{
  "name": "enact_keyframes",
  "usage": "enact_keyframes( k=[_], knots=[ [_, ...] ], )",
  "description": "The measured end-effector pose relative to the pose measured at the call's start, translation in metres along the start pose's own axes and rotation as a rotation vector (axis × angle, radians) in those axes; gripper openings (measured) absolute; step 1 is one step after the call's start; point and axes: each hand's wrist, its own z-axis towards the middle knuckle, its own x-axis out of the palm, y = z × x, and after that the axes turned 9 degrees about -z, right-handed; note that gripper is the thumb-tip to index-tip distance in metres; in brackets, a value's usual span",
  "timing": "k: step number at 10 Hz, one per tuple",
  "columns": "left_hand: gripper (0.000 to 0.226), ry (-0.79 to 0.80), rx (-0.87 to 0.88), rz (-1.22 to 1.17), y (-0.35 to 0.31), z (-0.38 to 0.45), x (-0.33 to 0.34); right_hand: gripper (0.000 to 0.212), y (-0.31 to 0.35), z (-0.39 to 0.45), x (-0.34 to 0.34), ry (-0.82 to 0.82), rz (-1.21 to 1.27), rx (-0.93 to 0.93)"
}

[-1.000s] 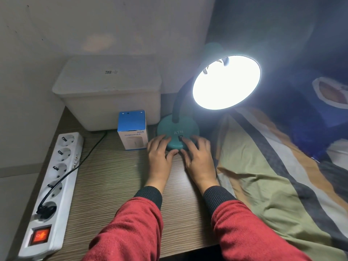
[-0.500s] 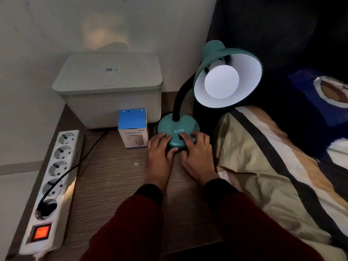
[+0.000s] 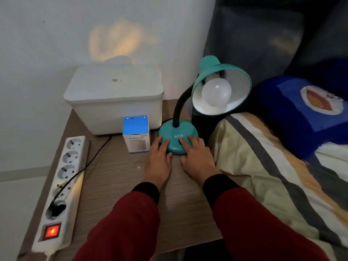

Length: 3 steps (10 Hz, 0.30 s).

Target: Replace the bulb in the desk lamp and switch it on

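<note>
Both hands are laid flat and open, fingers loosely spread, on the wood-grain laminate worktop (image 3: 116, 178) against the front of the round teal plastic lamp base (image 3: 178, 137), which stands near the far right corner of the worktop. The left hand (image 3: 159, 161) is rested with its fingertips on the left front of the base; the right hand (image 3: 196, 159) is rested with its fingertips on the right front, and its index finger is placed beside the small dark switch under the white letters "ATN". Nothing is gripped by either hand. Dark red sleeves with black ribbed cuffs are worn on both forearms. From the base a black flexible neck (image 3: 178, 104) is curved up to a glossy teal bell-shaped shade (image 3: 209, 72) with a white inner surface, tilted towards the camera. A frosted white globe bulb (image 3: 216, 91) is seated in the shade and is seen unlit. A matt white lidded plastic box (image 3: 114, 98) is set along the far edge of the worktop, and a small blue and white cardboard carton (image 3: 136, 135) marked "HUMIDIFIER" is stood just in front of it, just beside the lamp base. A white plastic power strip (image 3: 64, 178) is laid along the left edge, with a black plug (image 3: 56, 209) inserted in its nearest socket and its red rocker switch (image 3: 51, 231) glowing. A striped fabric blanket (image 3: 267, 166) is spread beyond the right edge.
</note>
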Motion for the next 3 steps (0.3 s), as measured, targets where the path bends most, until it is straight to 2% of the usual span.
enact_keyframes(
  k=[2, 3],
  knots=[
    [0.056, 0.355, -0.170, 0.112, -0.010, 0.012, -0.029, 0.060, 0.016, -0.001, -0.033, 0.254, -0.036, 0.028],
    [0.040, 0.531, -0.246, 0.231, -0.015, 0.006, -0.046, 0.048, 0.029, -0.010, -0.050, 0.398, -0.030, 0.007]
  ],
)
